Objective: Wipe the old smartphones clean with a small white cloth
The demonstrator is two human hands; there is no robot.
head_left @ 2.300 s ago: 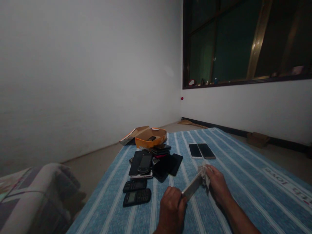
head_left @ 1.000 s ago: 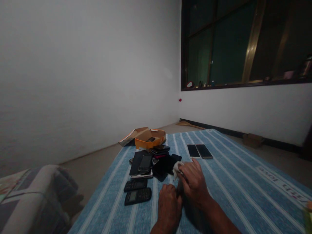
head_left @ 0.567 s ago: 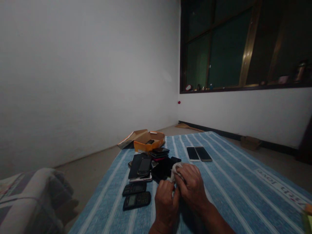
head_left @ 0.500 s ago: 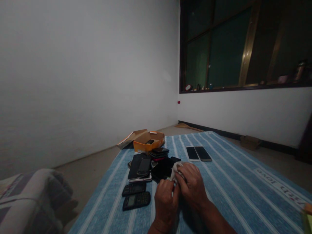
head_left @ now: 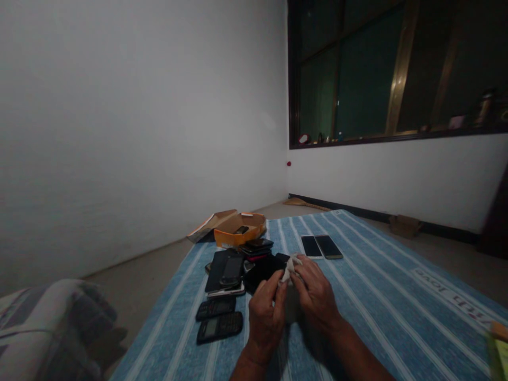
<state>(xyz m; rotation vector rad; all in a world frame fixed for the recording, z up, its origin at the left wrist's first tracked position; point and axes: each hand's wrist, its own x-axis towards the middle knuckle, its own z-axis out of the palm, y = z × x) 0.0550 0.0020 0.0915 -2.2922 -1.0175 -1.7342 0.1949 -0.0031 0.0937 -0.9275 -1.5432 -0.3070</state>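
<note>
A crumpled whitish cloth [head_left: 292, 266] is bunched between my two hands, above the striped sheet. My right hand [head_left: 316, 291] is closed around its right side, fingers curled and thumb pressed in. With thumb and fingers pinched together, my left hand [head_left: 266, 308] grips the cloth's lower left end. Whether anything small is wrapped inside the cloth cannot be seen. A flat black item [head_left: 262, 272] lies just beyond my left hand, partly covered by it. To the left are two keypad phones [head_left: 220, 327], one behind the other.
Behind the keypad phones, a dark smartphone [head_left: 232, 269] rests on a stack. An open orange box [head_left: 238, 238] stands at the back, near another pile of phones [head_left: 257, 246]. Two smartphones [head_left: 311, 247] lie side by side on the striped sheet [head_left: 381, 296]. Folded fabric [head_left: 51, 328] is at left.
The cloth and my right hand's fingers have shifted slightly up, and the cloth is bunched differently. My left hand's fingertips have moved up toward it. The whole view has shifted slightly.
</note>
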